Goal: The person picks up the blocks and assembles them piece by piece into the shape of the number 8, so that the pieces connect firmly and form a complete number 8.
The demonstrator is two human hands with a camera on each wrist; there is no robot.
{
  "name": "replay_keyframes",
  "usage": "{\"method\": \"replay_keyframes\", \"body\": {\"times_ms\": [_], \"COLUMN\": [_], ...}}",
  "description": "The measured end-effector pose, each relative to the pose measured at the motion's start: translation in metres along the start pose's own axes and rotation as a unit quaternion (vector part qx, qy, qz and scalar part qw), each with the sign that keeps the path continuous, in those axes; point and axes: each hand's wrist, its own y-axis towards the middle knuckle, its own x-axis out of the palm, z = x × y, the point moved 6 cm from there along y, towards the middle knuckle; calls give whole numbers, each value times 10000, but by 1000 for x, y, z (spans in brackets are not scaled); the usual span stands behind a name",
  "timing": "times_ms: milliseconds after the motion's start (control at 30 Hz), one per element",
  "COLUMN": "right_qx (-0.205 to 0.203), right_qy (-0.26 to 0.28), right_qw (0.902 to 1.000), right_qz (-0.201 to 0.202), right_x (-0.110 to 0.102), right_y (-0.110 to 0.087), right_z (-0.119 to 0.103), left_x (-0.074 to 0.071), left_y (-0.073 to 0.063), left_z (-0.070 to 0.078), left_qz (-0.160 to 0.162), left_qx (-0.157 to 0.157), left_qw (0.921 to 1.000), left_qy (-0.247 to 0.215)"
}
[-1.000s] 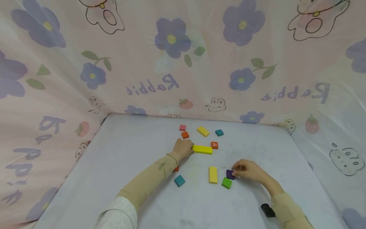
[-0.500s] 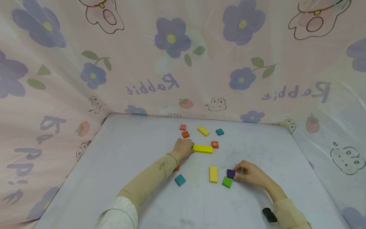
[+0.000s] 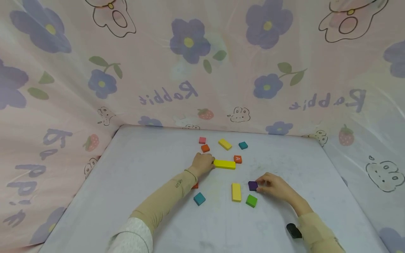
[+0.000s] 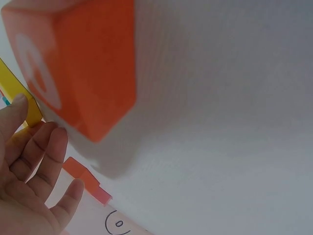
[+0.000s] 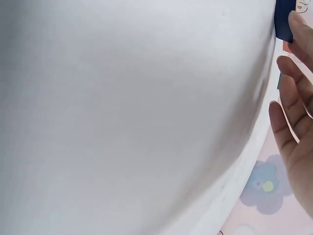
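Observation:
My left hand (image 3: 203, 164) pinches the left end of a long yellow block (image 3: 225, 164) lying on the white table. In the left wrist view, thumb and fingertips meet on that block's end. With thumb and forefinger my right hand (image 3: 274, 187) pinches a small purple block (image 3: 252, 186), which looks dark blue in the right wrist view. Just in front of it lies a green block (image 3: 251, 201), apart from it. To its left is a shorter yellow block (image 3: 236, 192). An orange block marked A (image 3: 237, 159) sits by the long block's right end.
Behind my left hand lie a pink block (image 3: 202, 140), an orange block (image 3: 205, 148), a yellow block (image 3: 225, 144) and a teal block (image 3: 243, 145). Another teal block (image 3: 199, 199) and a partly hidden orange-red block (image 3: 195, 186) lie by the left sleeve. A black object (image 3: 294, 231) is beside the right sleeve.
My right hand has moved the purple block away from the green one, toward the back and slightly left. The left hand and the long yellow block have stayed in place.

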Motion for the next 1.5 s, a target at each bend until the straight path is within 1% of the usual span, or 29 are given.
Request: {"method": "replay_keyframes", "body": {"times_ms": [267, 533, 700, 867, 1100, 1233, 1333, 1500], "right_qx": [110, 137, 168, 244, 279, 438, 477, 390], "right_qy": [40, -86, -92, -123, -370, -387, -460, -735], "right_qw": [9999, 9997, 9993, 9992, 9984, 9977, 9972, 9960], "right_qz": [-105, -208, -318, -305, -324, -353, -348, -325], "right_x": [2, 5, 7, 8, 9, 10, 10, 11], "right_y": [19, 40, 49, 56, 63, 65, 66, 68], "right_z": [-6, -15, -20, -24, -27, -27, -29, -33], "left_x": [-1, -2, -3, -3, 0, -1, 0, 1], "left_y": [-1, -2, -2, -2, -2, -2, -2, -2], "left_z": [0, -1, -1, -1, -1, 0, 0, -2], "left_qz": [47, 40, 22, 1, -51, -40, 1, 18], "left_qx": [36, 23, 2, -28, -17, 2, 29, 70], "left_qw": [10000, 10000, 10000, 10000, 10000, 10000, 10000, 10000], "left_qy": [47, 1, -54, -85, -14, -24, -1, 13]}}
